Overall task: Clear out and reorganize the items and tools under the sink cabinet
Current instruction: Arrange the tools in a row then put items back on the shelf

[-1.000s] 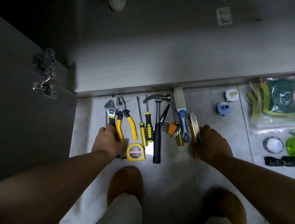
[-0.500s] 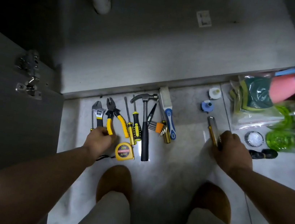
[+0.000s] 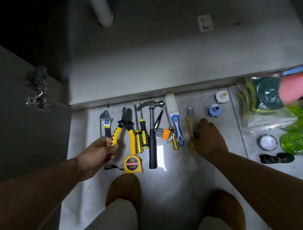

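The left hand [image 3: 100,152] curls thumb and fingers round one handle of the yellow-and-black pliers [image 3: 124,120], near the nine o'clock end of the tool row on the pale tiled floor [image 3: 175,186]. At the three o'clock end, the right hand [image 3: 209,138] clasps the slim yellow utility knife [image 3: 190,123], just beside the blue-and-white brush [image 3: 174,116].

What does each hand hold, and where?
Left hand grips the pliers by one yellow handle's end; right hand holds the yellow utility knife at its near end.
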Motion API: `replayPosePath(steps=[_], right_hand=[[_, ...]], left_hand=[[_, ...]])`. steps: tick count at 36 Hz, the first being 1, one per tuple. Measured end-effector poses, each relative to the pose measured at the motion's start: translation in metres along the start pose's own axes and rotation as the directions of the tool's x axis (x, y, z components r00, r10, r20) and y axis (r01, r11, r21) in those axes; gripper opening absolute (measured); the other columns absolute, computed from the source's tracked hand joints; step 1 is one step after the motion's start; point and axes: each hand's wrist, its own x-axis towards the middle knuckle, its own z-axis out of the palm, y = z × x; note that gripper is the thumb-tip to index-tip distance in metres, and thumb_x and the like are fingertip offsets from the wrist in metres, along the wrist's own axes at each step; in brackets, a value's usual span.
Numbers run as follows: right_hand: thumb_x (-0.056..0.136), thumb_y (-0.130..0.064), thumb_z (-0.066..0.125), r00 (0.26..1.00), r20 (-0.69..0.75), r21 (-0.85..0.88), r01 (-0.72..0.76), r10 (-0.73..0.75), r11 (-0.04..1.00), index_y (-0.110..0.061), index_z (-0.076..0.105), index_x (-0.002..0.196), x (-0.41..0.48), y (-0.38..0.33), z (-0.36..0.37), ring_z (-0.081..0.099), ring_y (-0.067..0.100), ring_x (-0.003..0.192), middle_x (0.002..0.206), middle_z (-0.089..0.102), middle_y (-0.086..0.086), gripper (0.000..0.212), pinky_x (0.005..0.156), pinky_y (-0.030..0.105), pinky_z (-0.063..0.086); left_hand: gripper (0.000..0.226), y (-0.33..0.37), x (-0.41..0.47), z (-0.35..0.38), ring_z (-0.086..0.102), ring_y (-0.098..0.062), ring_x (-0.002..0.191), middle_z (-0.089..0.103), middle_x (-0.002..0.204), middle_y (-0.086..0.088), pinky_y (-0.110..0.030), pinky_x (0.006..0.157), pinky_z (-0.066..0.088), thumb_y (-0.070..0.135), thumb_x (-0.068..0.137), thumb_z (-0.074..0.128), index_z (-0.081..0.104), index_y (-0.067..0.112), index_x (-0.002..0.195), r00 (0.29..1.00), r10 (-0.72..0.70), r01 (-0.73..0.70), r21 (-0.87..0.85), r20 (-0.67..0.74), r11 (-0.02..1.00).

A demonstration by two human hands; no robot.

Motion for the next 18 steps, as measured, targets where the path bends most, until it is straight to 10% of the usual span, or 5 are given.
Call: replayPosePath(steps=[8, 18], right_hand=[[0.091, -0.018, 0.062, 0.972, -0.079, -0.056, 0.216, -0.220, 0.975, -0.010, 0.055, 0.110, -0.006, -0.019, 0.007, 0.060, 0.030, 0.093, 0.106, 0.058, 0.011, 0.022, 0.073, 0.036, 0.050], [0.096, -0.020, 0.057, 0.999, 0.023, -0.161, 0.052, -0.049, 0.986, -0.006, 0.053, 0.110, 0.020, -0.044, 0.024, 0.065, 0.035, 0.101, 0.112, 0.063, 0.018, 0.020, 0.081, 0.036, 0.050]], left_hand=[[0.015, 0.006, -0.002, 0.008, 0.048, -0.011, 0.067, 0.044, 0.074, 0.003, -0.026, 0.069, 0.042, 0.010, 0.102, 0.056, 0.051, 0.019, 0.091, 0.995, -0.030, 0.041, -0.113, 0.095, 0.993], [0.004, 0.033, -0.027, 0.025, 0.050, -0.010, 0.067, 0.047, 0.076, 0.004, -0.025, 0.064, 0.040, 0.018, 0.097, 0.061, 0.058, 0.019, 0.099, 0.928, 0.048, -0.034, -0.043, 0.370, 0.998]])
